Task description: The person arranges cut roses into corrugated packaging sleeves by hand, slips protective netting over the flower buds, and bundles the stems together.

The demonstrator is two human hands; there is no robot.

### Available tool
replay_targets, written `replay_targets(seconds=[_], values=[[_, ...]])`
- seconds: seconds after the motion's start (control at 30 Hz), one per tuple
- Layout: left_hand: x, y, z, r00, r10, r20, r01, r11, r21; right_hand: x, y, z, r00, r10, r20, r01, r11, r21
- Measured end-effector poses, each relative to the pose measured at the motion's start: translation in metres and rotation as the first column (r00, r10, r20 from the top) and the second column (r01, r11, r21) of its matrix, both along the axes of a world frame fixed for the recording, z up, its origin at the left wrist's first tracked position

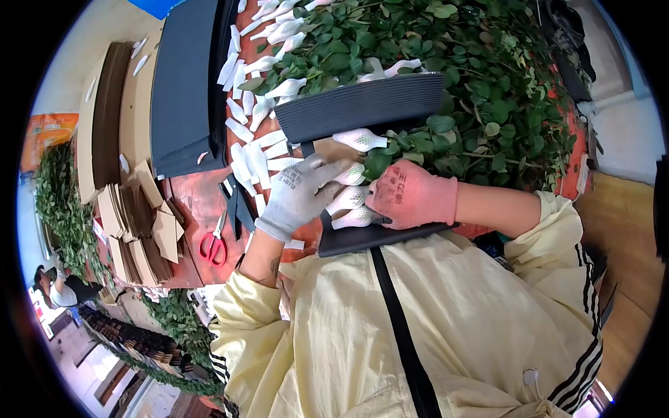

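Note:
My left hand [296,195], in a grey-white glove, has its fingers bent round the left ends of net-sleeved flower heads [348,200]. My right hand [411,195], in a pink glove, is closed at the right side of the same heads; what its fingers pinch is hidden. The heads lie over a black corrugated sheet [380,239] near my body. Its raised far side [359,104] stands behind my hands. Another netted head [359,139] rests just beyond my fingers, with leafy stems [446,143] running right from it.
Leafy stems [516,104] and white-netted heads [286,31] cover much of the red table [198,198]. Red-handled scissors [213,249], cardboard pieces [132,230] and stacked black sheets [188,83] are at left. A person [61,289] is far off at lower left.

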State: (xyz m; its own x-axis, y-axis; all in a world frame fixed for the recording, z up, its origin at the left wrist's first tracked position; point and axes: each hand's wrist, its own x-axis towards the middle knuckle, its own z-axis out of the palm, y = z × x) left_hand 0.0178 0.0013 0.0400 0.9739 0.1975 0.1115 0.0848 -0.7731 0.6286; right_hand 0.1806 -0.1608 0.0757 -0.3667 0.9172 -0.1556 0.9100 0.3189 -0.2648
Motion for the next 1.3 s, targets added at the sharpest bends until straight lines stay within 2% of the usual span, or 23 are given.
replay_targets(seconds=[0.1, 0.17, 0.2, 0.23, 0.3, 0.33, 0.37, 0.4, 0.43, 0.47, 0.5, 0.57, 0.67, 0.73, 0.8, 0.87, 0.97, 1.0, 1.1, 1.17, 1.27, 1.3], values=[[0.0, 0.003, 0.002, 1.0, 0.0, -0.018, 0.0, 0.999, -0.036, -0.004, 0.001, -0.003, 1.0, -0.01, 0.015, 0.011, 0.998, -0.064], [0.001, 0.006, 0.001, 0.997, -0.063, -0.034, 0.062, 0.997, -0.035, -0.007, -0.003, -0.008, 0.999, -0.038, 0.02, 0.04, 0.995, -0.088], [0.001, 0.01, 0.005, 0.99, -0.09, -0.109, 0.088, 0.996, -0.022, -0.006, -0.002, -0.009, 0.999, -0.037, 0.035, 0.041, 0.993, -0.112], [0.001, 0.014, 0.007, 0.99, -0.09, -0.11, 0.088, 0.996, -0.028, -0.004, -0.001, -0.009, 0.998, -0.036, 0.05, 0.043, 0.99, -0.134], [0.0, 0.02, 0.009, 0.999, 0.0, -0.043, -0.007, 0.986, -0.166, -0.004, -0.004, -0.012, 0.998, -0.037, 0.048, 0.043, 0.991, -0.13], [-0.004, 0.018, -0.001, 0.995, 0.095, -0.017, -0.096, 0.979, -0.18, -0.004, -0.008, -0.019, 0.999, -0.045, 0.026, 0.046, 0.999, -0.02], [-0.006, 0.015, -0.008, 0.996, 0.093, -0.018, -0.094, 0.98, -0.176, -0.002, -0.01, -0.023, 0.999, -0.052, 0.006, 0.051, 0.994, 0.094], [-0.006, 0.008, -0.015, 0.945, 0.298, -0.137, -0.328, 0.853, -0.405, -0.002, -0.011, -0.023, 0.999, -0.051, 0.002, 0.05, 0.994, 0.096], [-0.008, 0.003, -0.02, 0.841, 0.452, -0.299, -0.537, 0.622, -0.57, -0.003, -0.013, -0.023, 0.997, -0.078, 0.02, 0.077, 0.996, 0.053], [-0.007, 0.002, -0.024, 0.827, 0.467, -0.312, -0.547, 0.542, -0.639, -0.004, -0.012, -0.023, 0.994, -0.103, 0.042, 0.103, 0.995, 0.013], [-0.005, 0.005, -0.023, 0.825, 0.47, -0.315, -0.551, 0.541, -0.635, -0.005, -0.007, -0.019, 0.994, -0.101, 0.037, 0.101, 0.995, 0.015], [0.001, 0.012, -0.015, 0.753, 0.436, -0.493, -0.656, 0.556, -0.51, -0.009, 0.004, -0.008, 0.986, -0.105, 0.126, 0.142, 0.935, -0.326], [0.013, 0.011, 0.005, 0.736, 0.445, -0.511, -0.665, 0.619, -0.419, -0.009, 0.008, -0.005, 0.988, -0.088, 0.124, 0.127, 0.924, -0.36], [0.015, 0.011, -0.002, 0.738, 0.429, -0.521, -0.649, 0.663, -0.373, -0.009, 0.009, -0.004, 0.987, -0.096, 0.133, 0.138, 0.921, -0.365], [0.012, 0.012, -0.03, 0.822, 0.442, -0.359, -0.566, 0.704, -0.43, -0.009, 0.002, -0.007, 0.985, -0.096, 0.141, 0.142, 0.918, -0.371], [0.008, 0.017, -0.033, 0.826, 0.364, -0.43, -0.539, 0.731, -0.419, -0.004, -0.01, -0.017, 0.998, -0.049, 0.034, 0.052, 0.995, -0.09], [0.007, 0.017, -0.014, 0.768, 0.297, -0.567, -0.562, 0.737, -0.375, 0.0, -0.002, -0.004, 0.998, 0.051, 0.049, -0.047, 0.995, -0.083], [0.006, 0.016, -0.015, 0.79, 0.319, -0.524, -0.536, 0.775, -0.335, -0.005, 0.011, 0.01, 0.989, 0.069, 0.134, -0.027, 0.954, -0.299], [0.005, 0.013, -0.019, 0.794, 0.332, -0.51, -0.528, 0.793, -0.305, -0.01, 0.006, -0.001, 0.995, 0.002, 0.101, 0.018, 0.981, -0.194], [0.006, 0.014, -0.019, 0.786, 0.324, -0.527, -0.525, 0.8, -0.291, -0.006, 0.0, -0.004, 0.996, -0.006, 0.085, 0.025, 0.973, -0.228], [0.007, 0.016, -0.016, 0.795, 0.298, -0.528, -0.504, 0.808, -0.303, -0.005, -0.002, 0.012, 0.997, -0.001, 0.076, 0.015, 0.981, -0.191], [0.008, 0.017, -0.015, 0.8, 0.288, -0.527, -0.491, 0.819, -0.298, -0.005, 0.003, 0.027, 0.996, -0.086, 0.039, 0.091, 0.982, -0.165]])
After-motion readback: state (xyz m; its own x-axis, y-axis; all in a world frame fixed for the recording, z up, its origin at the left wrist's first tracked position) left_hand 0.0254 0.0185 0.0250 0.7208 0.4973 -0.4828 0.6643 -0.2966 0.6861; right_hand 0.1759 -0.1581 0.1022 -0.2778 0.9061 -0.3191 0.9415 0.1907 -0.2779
